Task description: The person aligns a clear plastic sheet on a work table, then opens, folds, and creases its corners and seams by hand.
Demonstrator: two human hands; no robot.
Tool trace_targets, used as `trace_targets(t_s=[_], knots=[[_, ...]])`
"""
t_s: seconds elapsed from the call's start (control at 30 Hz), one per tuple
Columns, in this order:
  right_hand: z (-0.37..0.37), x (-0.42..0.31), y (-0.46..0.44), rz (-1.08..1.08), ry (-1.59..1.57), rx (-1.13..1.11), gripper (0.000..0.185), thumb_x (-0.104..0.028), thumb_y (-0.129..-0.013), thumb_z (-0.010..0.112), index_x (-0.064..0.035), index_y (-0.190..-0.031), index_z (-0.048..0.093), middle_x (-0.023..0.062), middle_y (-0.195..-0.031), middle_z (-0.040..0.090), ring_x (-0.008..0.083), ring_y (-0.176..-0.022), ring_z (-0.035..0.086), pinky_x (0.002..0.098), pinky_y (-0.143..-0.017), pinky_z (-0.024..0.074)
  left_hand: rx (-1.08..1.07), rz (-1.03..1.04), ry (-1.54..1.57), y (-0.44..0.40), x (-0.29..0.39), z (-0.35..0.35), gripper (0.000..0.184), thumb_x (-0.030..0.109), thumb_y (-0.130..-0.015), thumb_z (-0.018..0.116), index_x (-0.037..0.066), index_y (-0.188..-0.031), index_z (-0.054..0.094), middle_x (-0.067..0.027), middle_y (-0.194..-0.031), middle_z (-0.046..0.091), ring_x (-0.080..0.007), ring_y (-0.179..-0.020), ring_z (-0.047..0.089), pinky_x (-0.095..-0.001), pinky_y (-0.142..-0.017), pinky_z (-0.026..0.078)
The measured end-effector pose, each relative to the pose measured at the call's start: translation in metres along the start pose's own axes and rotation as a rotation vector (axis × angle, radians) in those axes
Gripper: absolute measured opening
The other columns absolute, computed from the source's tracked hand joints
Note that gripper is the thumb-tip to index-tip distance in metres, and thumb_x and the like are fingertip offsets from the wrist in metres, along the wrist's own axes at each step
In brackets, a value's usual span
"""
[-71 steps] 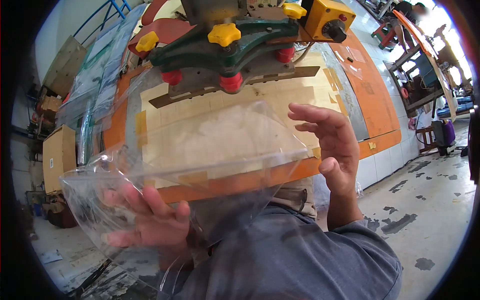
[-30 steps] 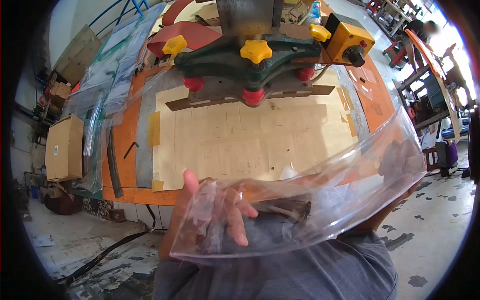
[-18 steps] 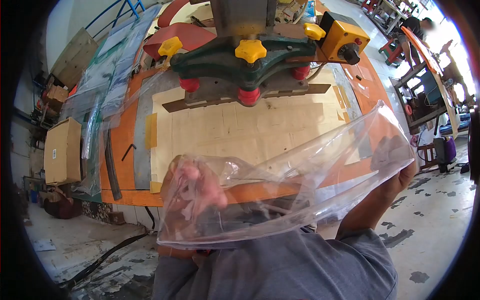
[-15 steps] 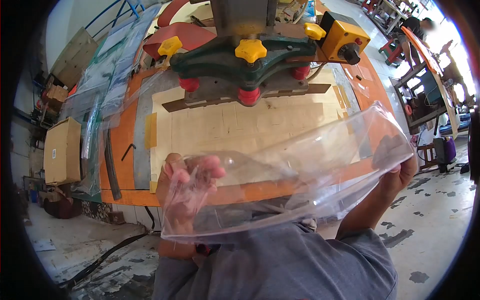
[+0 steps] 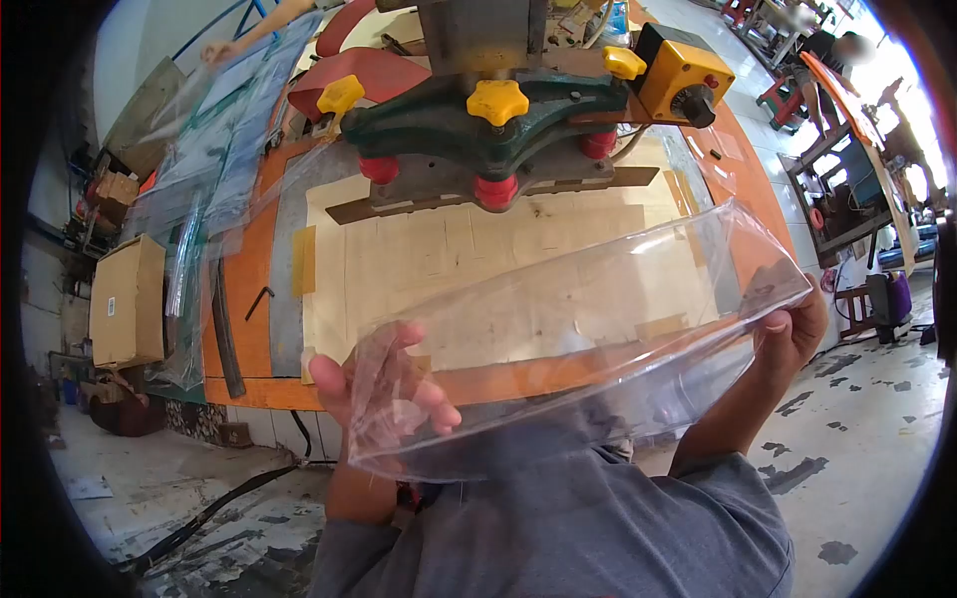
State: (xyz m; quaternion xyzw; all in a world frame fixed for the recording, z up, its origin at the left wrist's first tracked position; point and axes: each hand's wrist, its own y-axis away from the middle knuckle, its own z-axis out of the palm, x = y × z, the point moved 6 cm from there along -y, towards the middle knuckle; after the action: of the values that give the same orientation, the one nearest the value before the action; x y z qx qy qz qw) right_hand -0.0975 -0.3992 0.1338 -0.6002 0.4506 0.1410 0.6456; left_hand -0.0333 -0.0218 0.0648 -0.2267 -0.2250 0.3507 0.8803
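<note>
A clear plastic pouch (image 5: 558, 319) with seamed edges is stretched slantwise in front of me, its right end higher. My right hand (image 5: 797, 324) is closed on the pouch's right end, thumb against the lower edge. At the other end, my left hand (image 5: 389, 384) has its fingers spread and touches the plastic; whether it is inside the pouch or behind it, I cannot tell. Beyond the pouch stands a press with a dark green head (image 5: 488, 130), yellow star knobs (image 5: 497, 102) and red collars (image 5: 495, 191). Beneath it lies a tan board (image 5: 399, 249).
An orange table (image 5: 244, 344) carries a hex key (image 5: 258, 303) and a dark strip (image 5: 225, 329). To the left are clear plastic sheets (image 5: 234, 159), touched by another person's hand (image 5: 221, 52), and a cardboard box (image 5: 128, 304). A yellow control box (image 5: 683, 80) sits right of the press.
My left hand has opened its fingers and shifted slightly right and down. The pouch looks flatter and tauter. Another person's arm has appeared at the upper left.
</note>
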Motion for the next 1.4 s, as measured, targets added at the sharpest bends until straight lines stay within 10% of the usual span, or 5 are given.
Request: trace_targets(t_s=[0.6, 0.7, 0.83, 1.0, 1.4], knots=[[-0.019, 0.007, 0.009, 0.128, -0.043, -0.053, 0.042, -0.037, -0.092, 0.077, 0.001, -0.08, 0.063, 0.0063, -0.071, 0.063, 0.0119, -0.063, 0.058, 0.0249, -0.058, 0.0411, 0.61, 0.153, -0.254, 0.009, 0.003, -0.017, 0.072, 0.021, -0.104, 0.062, -0.013, -0.154, 0.024, -0.0261, -0.096, 0.074, -0.0489, -0.103, 0.071, -0.0537, -0.083, 0.063], [-0.026, 0.011, 0.014, 0.093, -0.012, 0.004, 0.045, -0.039, -0.092, 0.078, 0.0021, -0.083, 0.063, 0.0065, -0.073, 0.063, 0.0129, -0.065, 0.059, 0.0258, -0.059, 0.0428, 0.308, 0.042, -0.162, 0.01, -0.013, -0.02, 0.074, 0.023, -0.105, 0.06, -0.004, -0.16, 0.02, -0.0285, -0.115, 0.071, -0.0526, -0.121, 0.062, -0.0545, -0.096, 0.058], [-0.01, 0.008, 0.011, 0.047, -0.012, -0.057, 0.05, -0.041, -0.088, 0.082, 0.005, -0.087, 0.064, 0.0075, -0.074, 0.064, 0.0142, -0.066, 0.06, 0.0271, -0.061, 0.0457, -0.186, 0.123, -0.133, 0.008, -0.019, 0.002, 0.064, 0.04, -0.107, 0.051, 0.024, -0.164, 0.026, -0.0132, -0.17, 0.024, -0.0487, -0.155, 0.015, -0.0766, -0.117, 0.015], [0.012, -0.007, 0.007, -0.006, -0.069, -0.063, 0.045, -0.034, -0.083, 0.085, 0.006, -0.085, 0.065, 0.01, -0.077, 0.068, 0.016, -0.065, 0.064, 0.028, -0.059, 0.0461, -0.405, 0.029, 0.004, 0.007, -0.024, 0.009, 0.077, 0.062, -0.103, 0.04, 0.035, -0.166, 0.006, 0.0039, -0.174, 0.007, -0.0377, -0.159, 0.008, -0.0792, -0.116, 0.007], [0.022, -0.008, -0.002, 0.036, 0.044, -0.337, 0.036, -0.029, -0.079, 0.088, 0.0024, -0.082, 0.069, 0.0066, -0.07, 0.065, 0.0152, -0.06, 0.063, 0.028, -0.054, 0.0422, -0.152, 0.135, -0.052, -0.001, -0.011, 0.012, 0.095, 0.064, -0.098, 0.053, 0.019, -0.167, 0.006, -0.0104, -0.173, 0.016, -0.0359, -0.155, 0.028, -0.0649, -0.123, 0.018]])
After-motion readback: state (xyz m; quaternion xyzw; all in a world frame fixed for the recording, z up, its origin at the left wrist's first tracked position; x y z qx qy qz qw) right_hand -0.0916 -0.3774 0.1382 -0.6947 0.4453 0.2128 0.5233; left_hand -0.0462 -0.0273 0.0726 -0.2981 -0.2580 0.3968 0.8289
